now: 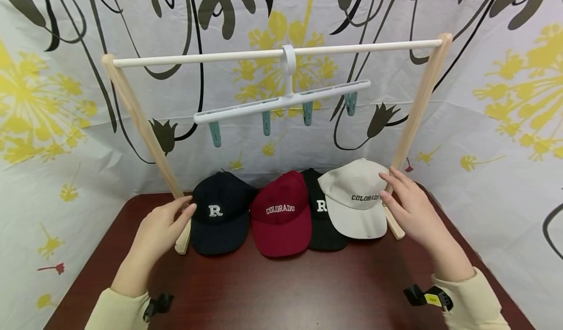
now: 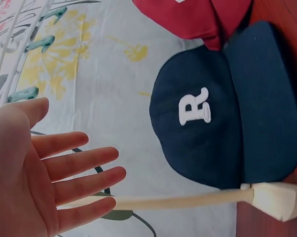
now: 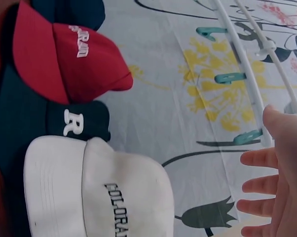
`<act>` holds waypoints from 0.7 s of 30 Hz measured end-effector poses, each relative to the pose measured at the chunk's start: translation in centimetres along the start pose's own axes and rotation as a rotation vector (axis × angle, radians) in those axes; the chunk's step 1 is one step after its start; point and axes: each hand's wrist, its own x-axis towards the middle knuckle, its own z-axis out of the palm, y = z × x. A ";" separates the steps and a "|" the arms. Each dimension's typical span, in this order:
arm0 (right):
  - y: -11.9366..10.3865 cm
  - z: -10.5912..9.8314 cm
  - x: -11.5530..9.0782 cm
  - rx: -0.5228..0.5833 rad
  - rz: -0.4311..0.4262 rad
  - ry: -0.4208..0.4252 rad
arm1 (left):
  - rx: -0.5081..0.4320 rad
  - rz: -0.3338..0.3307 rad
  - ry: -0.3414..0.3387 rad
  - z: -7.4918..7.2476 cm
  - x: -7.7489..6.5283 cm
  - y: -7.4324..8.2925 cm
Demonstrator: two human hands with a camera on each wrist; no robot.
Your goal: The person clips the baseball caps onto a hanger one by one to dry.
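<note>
Four caps would exceed my count, so several caps lie in a row at the table's back. Leftmost is a navy cap [image 1: 222,217] with a white R; beside it sits a red cap [image 1: 281,215] reading COLORADO. A black cap [image 1: 318,222], also marked R, is partly covered by the red cap and by a cream cap [image 1: 358,200] at the right. My left hand [image 1: 160,227] is at the navy cap's left side, fingers straight and spread in the left wrist view. My right hand [image 1: 411,205] is by the cream cap's right edge, its fingers extended and holding nothing.
A wooden rack stands over the caps, its left post [image 1: 145,129] and right post [image 1: 420,105] near my hands. From its white rod [image 1: 198,57] hangs a white hanger [image 1: 246,109] with several teal clips [image 1: 266,123]. Behind is a patterned cloth [image 1: 110,164]; below, a dark red table [image 1: 281,291].
</note>
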 end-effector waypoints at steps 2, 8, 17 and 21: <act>-0.5 0.2 -0.1 0.024 0.016 0.000 | -0.005 -0.001 0.004 0.2 0.0 0.3; -1.1 1.3 -0.3 0.075 0.003 0.039 | -0.056 0.002 0.019 0.9 0.2 1.3; -1.9 3.2 -0.3 0.128 0.001 0.081 | -0.139 0.004 0.044 2.7 0.5 2.6; -2.0 4.3 -0.3 0.149 0.004 0.095 | -0.199 -0.006 0.038 3.7 0.7 3.0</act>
